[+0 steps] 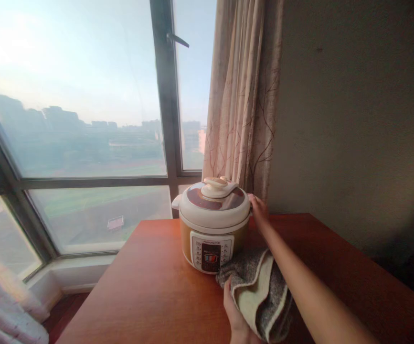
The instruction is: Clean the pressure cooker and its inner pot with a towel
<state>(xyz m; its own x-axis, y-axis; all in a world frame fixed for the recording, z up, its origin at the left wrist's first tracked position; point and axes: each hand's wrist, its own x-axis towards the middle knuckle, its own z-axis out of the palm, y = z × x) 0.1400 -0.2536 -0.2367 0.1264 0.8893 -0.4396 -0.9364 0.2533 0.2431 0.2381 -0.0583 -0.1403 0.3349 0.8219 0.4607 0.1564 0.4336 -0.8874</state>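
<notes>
A cream and gold electric pressure cooker (212,224) stands upright near the far edge of a red-brown wooden table (149,291), its control panel facing me. My right hand (259,210) reaches past a cloth and rests against the right side of the cooker's lid, fingers curled on the rim. My left hand (237,317), low in the view, is closed on a folded grey and cream cloth (260,291). The cloth lies on the table and touches the cooker's lower right side.
A large window (85,119) with dark frames runs behind and to the left of the table. A patterned curtain (242,95) hangs just behind the cooker. A plain wall (353,119) is to the right. Pale fabric (2,310) lies at the lower left.
</notes>
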